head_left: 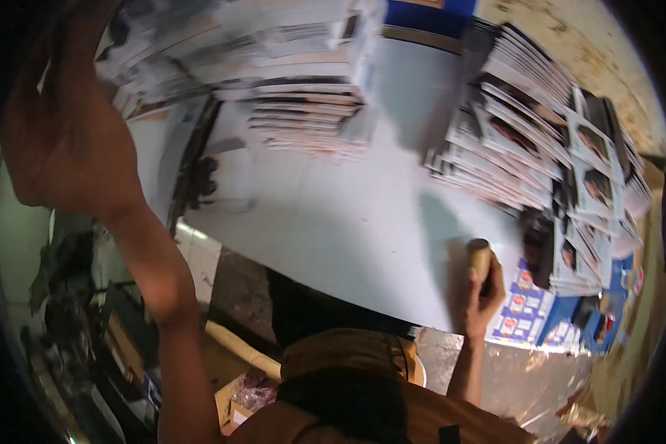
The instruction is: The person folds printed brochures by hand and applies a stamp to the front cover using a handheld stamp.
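My right hand point(487, 294) is closed around a short tan cylinder with a dark end point(480, 254), held upright at the near right of the pale tabletop point(333, 229). What kind of thing the cylinder is, I cannot make out. High at the left, my left hand point(70, 140) is raised close to the camera, with its fingers dark and blurred near the rim. Beyond my right hand stand piles of folded printed sheets point(507, 140) with pictures on them. Another stack of folded paper point(311, 118) lies at the far middle of the table.
Blue-and-white printed sheets point(522, 307) lie by the right table edge. A stained yellowish wall point(592, 52) rises behind the piles. Below the table's near edge, an open cardboard box point(233, 407) holds crumpled purple plastic. Dark clutter point(66, 325) fills the lower left.
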Tool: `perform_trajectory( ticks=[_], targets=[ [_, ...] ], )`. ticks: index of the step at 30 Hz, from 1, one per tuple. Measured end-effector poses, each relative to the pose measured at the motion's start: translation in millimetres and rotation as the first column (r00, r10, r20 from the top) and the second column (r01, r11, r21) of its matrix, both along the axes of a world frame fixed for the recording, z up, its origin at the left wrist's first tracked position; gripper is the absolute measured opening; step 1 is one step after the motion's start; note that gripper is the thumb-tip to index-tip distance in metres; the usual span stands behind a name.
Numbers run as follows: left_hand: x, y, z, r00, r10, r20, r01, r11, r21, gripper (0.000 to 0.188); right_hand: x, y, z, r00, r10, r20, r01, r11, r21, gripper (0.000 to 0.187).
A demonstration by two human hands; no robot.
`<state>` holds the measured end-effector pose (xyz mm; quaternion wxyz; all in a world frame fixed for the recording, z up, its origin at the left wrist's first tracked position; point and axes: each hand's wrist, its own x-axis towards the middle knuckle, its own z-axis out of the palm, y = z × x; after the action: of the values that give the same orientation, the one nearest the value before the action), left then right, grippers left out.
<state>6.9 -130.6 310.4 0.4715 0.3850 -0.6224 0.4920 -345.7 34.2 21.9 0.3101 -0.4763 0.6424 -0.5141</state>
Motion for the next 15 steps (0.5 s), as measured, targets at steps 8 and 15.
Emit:
perform_trajectory(
  ticks=[8,15],
  targets=[
    [154.8,80.3,9.0,0.992,-0.079,-0.094,0.068,0.991,-0.115,0.022,3.5,-2.8,-7.1,0.992,-0.023,-0.125,0.02,1.0,-0.023,0.046],
    [180.3,96.7,-14.0,0.995,-0.064,-0.075,0.055,0.991,-0.121,0.018,5.6,-1.6,-4.3,0.99,0.036,-0.139,-0.035,0.999,0.009,0.05]
  ],
)
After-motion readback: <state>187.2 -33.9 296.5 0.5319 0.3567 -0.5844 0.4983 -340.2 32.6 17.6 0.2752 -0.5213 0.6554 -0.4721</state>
